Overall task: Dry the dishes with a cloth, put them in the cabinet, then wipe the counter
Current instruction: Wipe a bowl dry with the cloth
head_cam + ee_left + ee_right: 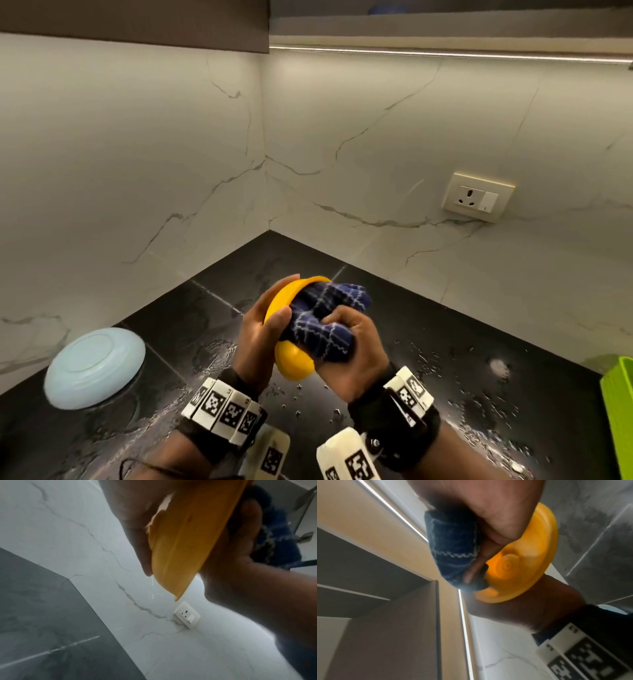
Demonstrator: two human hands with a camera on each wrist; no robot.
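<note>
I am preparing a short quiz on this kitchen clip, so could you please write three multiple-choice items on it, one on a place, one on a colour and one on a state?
1. Where does the blue plate lie?
A. on the counter, to the left of the hands
B. in the cabinet
C. on the green tray

2. What colour is the bowl being dried?
A. white
B. yellow
C. red

3. What is the right hand doing?
A. resting flat on the counter
B. hanging idle
C. gripping the cloth against the bowl

Answers:
1 A, the plate lies upside down on the black counter at left.
2 B, the bowl in the left hand is yellow.
3 C, its fingers curl round the bunched cloth in the bowl.
</note>
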